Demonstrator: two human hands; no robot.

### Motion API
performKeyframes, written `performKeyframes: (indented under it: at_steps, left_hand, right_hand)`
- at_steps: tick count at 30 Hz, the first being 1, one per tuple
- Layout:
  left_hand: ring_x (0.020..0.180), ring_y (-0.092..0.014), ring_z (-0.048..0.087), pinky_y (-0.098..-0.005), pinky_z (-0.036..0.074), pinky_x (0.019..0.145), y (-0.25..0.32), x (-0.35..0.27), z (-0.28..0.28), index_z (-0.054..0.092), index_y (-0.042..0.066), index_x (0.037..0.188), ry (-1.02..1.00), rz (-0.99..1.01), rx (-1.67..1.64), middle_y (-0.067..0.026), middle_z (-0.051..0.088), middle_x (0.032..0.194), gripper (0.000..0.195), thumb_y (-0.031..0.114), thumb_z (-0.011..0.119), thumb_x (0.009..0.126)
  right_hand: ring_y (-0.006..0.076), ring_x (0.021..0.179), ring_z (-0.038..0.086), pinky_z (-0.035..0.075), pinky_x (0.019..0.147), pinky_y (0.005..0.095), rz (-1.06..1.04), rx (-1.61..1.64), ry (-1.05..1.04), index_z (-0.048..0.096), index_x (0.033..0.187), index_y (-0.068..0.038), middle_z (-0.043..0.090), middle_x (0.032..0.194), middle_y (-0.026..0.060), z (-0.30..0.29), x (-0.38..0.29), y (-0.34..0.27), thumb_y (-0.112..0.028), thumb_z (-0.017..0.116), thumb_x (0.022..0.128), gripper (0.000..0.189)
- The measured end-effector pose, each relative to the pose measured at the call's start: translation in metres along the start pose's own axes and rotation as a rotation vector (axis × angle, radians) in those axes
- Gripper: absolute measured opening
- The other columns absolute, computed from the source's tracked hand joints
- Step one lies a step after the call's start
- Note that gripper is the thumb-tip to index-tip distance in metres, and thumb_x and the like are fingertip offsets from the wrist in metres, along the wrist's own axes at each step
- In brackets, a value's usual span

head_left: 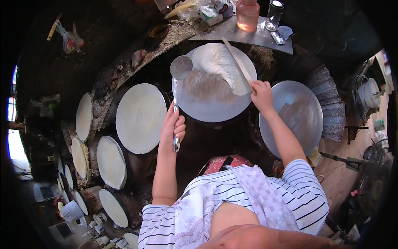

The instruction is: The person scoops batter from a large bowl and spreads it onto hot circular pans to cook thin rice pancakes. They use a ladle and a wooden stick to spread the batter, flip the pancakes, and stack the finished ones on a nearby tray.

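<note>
Pale batter or dough [214,59] lies in a folded mass on the far part of a round metal griddle [205,109], with a tail drooping to the right. My right hand [261,95] grips a flat wooden scraper [238,60], whose blade lies along the right edge of the batter. In my left hand [174,126] is the metal handle of a round-headed ladle [181,67], its head over the griddle's left rim. Brownish streaks mark the griddle below the batter. To the right stands a second round griddle [292,118], with a brown smear and no sheet on it.
Left of me several round griddles bear pale thin sheets [141,118]. Beyond the middle griddle, a metal shelf [217,34] holds a pink bottle [247,15], a glass jar [274,15] and a tissue pack [210,15]. Corrugated metal [329,102] curves around the right griddle.
</note>
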State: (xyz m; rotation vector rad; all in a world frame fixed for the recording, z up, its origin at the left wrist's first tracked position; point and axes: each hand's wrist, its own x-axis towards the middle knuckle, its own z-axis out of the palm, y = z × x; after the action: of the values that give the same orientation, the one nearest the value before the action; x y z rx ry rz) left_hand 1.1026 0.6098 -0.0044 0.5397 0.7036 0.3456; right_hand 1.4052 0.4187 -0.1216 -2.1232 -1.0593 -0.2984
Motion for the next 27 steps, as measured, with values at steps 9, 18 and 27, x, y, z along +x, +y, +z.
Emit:
performKeyframes:
  at_steps: [9, 18, 27]
  left_hand:
    - [0.044, -0.007, 0.037, -0.0189, 0.037, 0.036, -0.008, -0.013, 0.037, 0.033, 0.028, 0.148, -0.492, -0.153, -0.714, -0.0008, 0.036, 0.069, 0.041, 0.025, 0.030, 0.108]
    - [0.041, -0.007, 0.036, -0.0200, 0.038, 0.036, -0.003, -0.013, 0.049, 0.054, 0.003, 0.115, -0.321, 0.003, -0.755, 0.0003, 0.038, 0.065, 0.034, 0.028, 0.032, 0.107]
    - [0.050, -0.007, 0.047, -0.0402, 0.046, 0.076, -0.005, -0.107, 0.164, 0.021, 0.037, 0.138, -0.865, -0.012, -0.626, 0.0066, 0.041, 0.058, 0.047, 0.035, 0.050, 0.101]
  right_hand:
    - [0.0334, 0.092, 0.059, 0.049, 0.081, 0.0408, -0.075, 0.325, -0.373, 0.073, 0.094, -0.009, 0.066, 0.091, 0.0112, 0.030, 0.017, -0.038, -0.005, 0.062, 0.068, 0.029]
    - [0.0319, 0.092, 0.059, 0.050, 0.080, 0.0405, -0.222, 0.341, -0.312, 0.071, 0.093, -0.008, 0.067, 0.095, 0.0085, 0.041, 0.070, 0.001, -0.002, 0.063, 0.073, 0.023]
    - [0.0304, 0.091, 0.061, 0.049, 0.084, 0.0375, -0.212, 0.374, -0.369, 0.073, 0.090, -0.007, 0.068, 0.094, 0.0103, 0.009, 0.088, 0.039, 0.001, 0.063, 0.063, 0.030]
